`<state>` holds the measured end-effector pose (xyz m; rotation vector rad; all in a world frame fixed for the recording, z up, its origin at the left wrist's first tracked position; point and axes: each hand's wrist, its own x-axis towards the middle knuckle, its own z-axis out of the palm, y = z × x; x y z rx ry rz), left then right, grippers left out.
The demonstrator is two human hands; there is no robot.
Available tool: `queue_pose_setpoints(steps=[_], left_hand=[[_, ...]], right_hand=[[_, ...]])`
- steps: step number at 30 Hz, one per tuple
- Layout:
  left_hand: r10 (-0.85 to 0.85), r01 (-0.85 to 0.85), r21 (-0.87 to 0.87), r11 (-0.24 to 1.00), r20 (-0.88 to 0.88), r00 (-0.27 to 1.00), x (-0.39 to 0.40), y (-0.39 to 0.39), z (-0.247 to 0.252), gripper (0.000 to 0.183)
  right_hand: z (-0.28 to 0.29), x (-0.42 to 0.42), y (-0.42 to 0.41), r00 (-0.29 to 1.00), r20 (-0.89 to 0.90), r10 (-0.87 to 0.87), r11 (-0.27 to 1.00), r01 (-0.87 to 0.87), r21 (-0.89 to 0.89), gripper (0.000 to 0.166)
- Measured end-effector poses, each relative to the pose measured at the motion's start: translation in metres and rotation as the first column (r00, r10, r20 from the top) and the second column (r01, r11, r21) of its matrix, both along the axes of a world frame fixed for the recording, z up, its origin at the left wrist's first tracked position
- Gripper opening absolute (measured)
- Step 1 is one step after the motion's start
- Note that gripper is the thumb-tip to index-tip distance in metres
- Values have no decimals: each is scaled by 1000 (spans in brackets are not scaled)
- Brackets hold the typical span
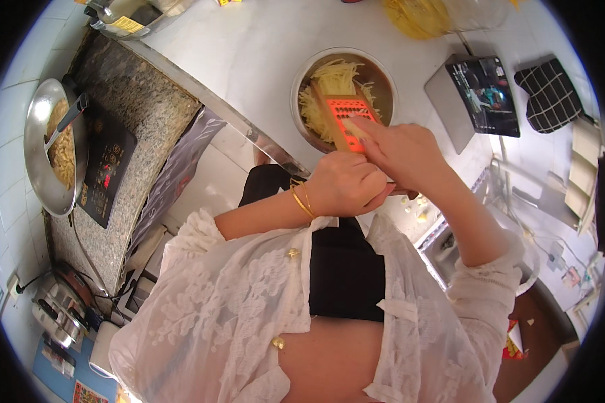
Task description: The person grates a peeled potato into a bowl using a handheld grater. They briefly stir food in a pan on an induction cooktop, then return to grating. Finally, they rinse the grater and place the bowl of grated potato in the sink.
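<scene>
My left hand (350,184) is closed around the near end of an orange handheld grater (352,108). The grater slants down into a round stainless-steel bowl (296,103), its far end over the shreds. With my right hand (408,146) I grip a small pale piece of vegetable (355,127) against the grating face; my fingers hide much of it. Pale yellow shreds, likely potato (335,75), lie in the bowl around and beyond the grater.
To the left, a steel pan (38,151) with cooked food and a spatula (68,121) sits on an induction cooker (108,174). A tablet (484,95) leans at the right beside a black checked oven mitt (552,95). Pale scraps (421,214) lie by a sink (441,252).
</scene>
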<state>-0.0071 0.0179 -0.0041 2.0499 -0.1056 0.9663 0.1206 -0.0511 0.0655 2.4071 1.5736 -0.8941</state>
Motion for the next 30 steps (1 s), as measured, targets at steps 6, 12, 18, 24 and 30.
queue_pose_setpoints(steps=[6,12,18,24,30], left_hand=[[-36,37,21,999,-24,999,-5,-3,-4,28],[-27,27,-2,1000,-37,999,-4,1,0,24],[-29,29,7,1000,-45,999,-5,2,-6,21],[-48,49,26,998,-63,997,-3,1,-3,20],[-47,49,20,999,-80,996,-4,-2,-4,19]], right_hand=[[-76,24,42,996,86,-17,994,26,-105,36],[-101,58,23,915,-295,-275,926,335,175,42],[-36,62,-18,53,-945,-322,606,778,-163,47],[-40,54,-26,-272,-961,-45,547,798,-252,42],[-42,42,-22,-246,-968,48,586,792,-172,46]])
